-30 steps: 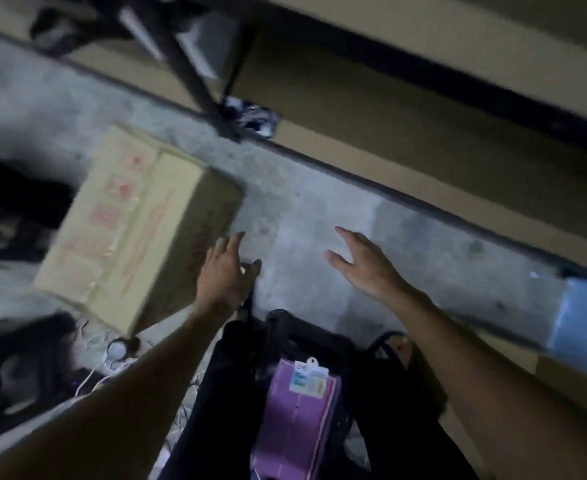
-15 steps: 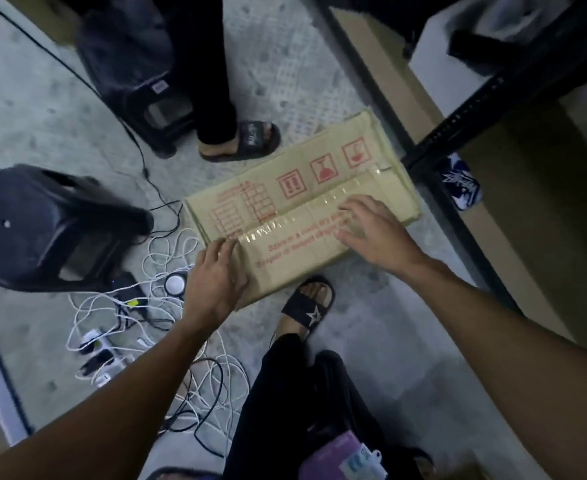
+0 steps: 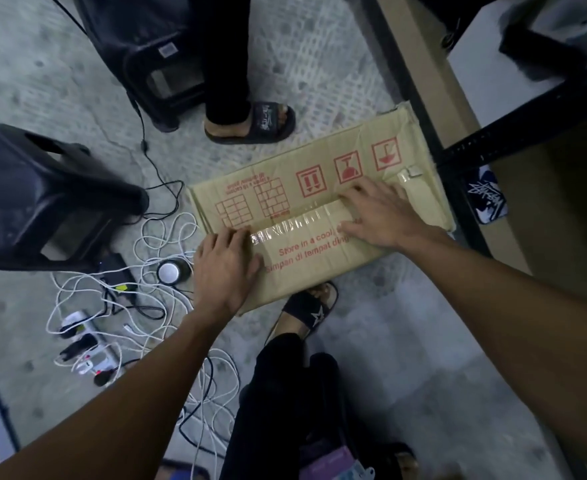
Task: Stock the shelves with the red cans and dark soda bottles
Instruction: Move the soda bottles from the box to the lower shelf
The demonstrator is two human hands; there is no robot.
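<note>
Presently on the concrete floor: one cardboard box, lying flat beside the foot of a black metal shelf frame, printed in red with handling symbols and a "Store in a cool" line. Its top flaps are closed and sealed along the seam by a strip of clear tape, so the contents are hidden. Left hand: released, fingers straight and together, palm down on the box's left end, fingertips at the start of the tape. Right hand: released, fingers spread, pressing on the seam toward the box's right end, thumb on the tape; it grasps nothing. The wearer's foot in a black sandal with a white star is tucked against the near edge of the box. A second person's foot in a black sandal stands just beyond the far edge. One black plastic stool stands upright at the top and another black stool lies tipped on its side to the left. Near the box's left end is a tangle of white cables, with a small round device and a white power strip. A blue-and-white printed item lies at the foot of the shelf frame.
</note>
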